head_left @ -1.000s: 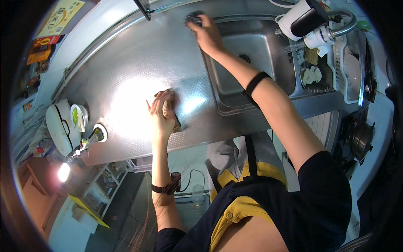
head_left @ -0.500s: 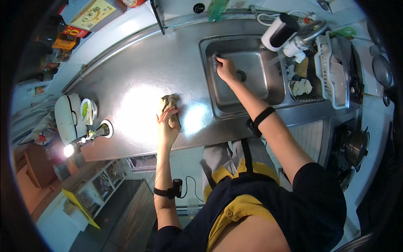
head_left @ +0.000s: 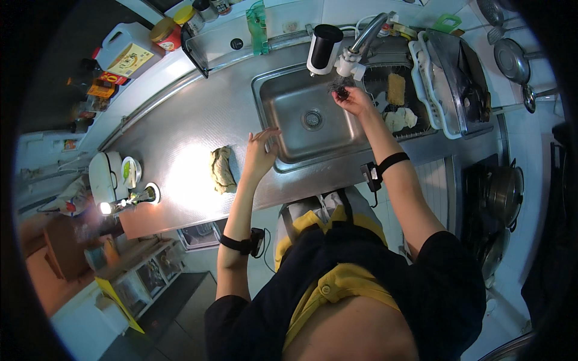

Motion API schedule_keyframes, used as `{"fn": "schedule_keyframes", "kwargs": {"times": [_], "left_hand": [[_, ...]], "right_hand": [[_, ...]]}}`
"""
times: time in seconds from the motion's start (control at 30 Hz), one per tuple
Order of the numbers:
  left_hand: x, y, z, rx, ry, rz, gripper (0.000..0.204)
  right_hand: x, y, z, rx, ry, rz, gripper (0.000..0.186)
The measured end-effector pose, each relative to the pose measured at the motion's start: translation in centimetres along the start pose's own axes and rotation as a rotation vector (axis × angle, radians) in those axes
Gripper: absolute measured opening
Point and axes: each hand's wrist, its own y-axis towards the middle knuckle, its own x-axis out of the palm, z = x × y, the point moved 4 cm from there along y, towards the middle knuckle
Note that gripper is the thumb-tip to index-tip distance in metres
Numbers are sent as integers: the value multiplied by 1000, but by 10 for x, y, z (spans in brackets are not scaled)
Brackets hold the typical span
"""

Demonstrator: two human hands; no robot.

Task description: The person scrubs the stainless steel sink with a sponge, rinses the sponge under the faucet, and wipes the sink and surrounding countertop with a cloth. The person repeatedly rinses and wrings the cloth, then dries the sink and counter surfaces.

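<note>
My right hand is closed around a dark wire scourer. It holds the scourer right below the spout of the tap, above the far right part of the steel sink. Whether water is running cannot be made out. Over the near left rim of the sink hovers my left hand, fingers apart and nothing in them. A crumpled yellowish cloth with dark patches lies on the steel counter, to the left of that hand.
A wire rack with a sponge and a pale cloth is right of the sink, beside a white dish rack. A black-and-white device is next to the tap. At the counter's left stand a bowl and a lit lamp.
My left hand has let go of the cloth and moved right to the sink's edge. My right hand has carried the scourer from the sink's left side to below the tap.
</note>
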Motion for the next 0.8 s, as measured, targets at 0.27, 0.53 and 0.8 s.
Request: {"fn": "schedule_keyframes", "kwargs": {"times": [0.27,0.53,0.8], "left_hand": [[32,9,6,-151,-67,47,30],[77,40,17,-284,-73,-16,34],[120,73,42,-304,-53,-95,31]], "right_hand": [[22,0,-31,-283,-693,77,23],[-5,-43,-51,-883,-1876,-43,27],[-4,-88,-90,-1025,-2003,-36,32]]}}
